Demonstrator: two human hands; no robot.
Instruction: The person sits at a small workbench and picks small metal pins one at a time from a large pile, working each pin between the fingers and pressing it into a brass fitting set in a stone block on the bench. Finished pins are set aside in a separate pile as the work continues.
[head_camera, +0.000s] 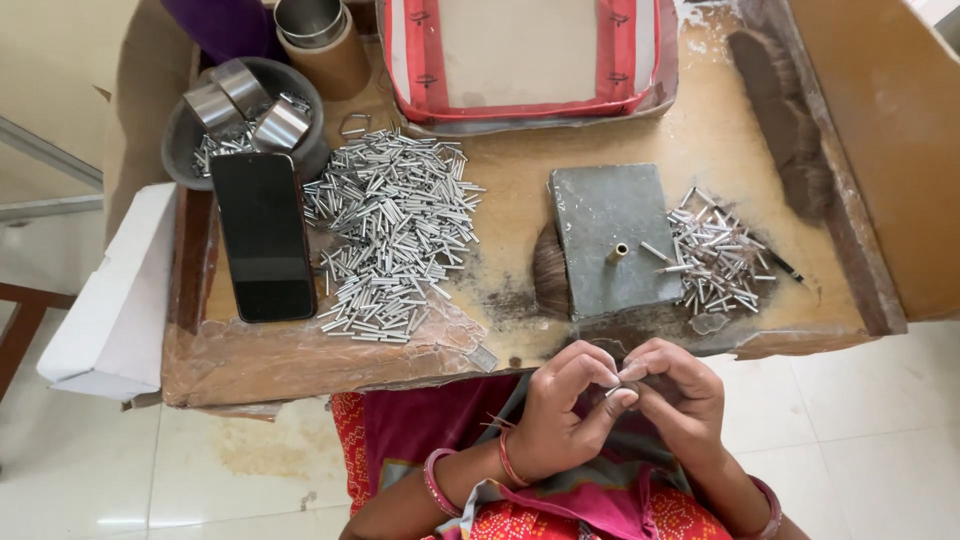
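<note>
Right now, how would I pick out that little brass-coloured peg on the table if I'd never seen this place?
Find the low wooden table in front of the seated person. Near its front edge lies a flat grey square block, between a large heap of silver tubes and a smaller heap. The brass peg stands upright on that block, alone, and golden where all the tubes are silver.

Dark-screened black phone (263, 236) beside white box (115, 300).

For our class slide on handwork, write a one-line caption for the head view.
Left hand and right hand pinch something small beside metal tubes.
</note>
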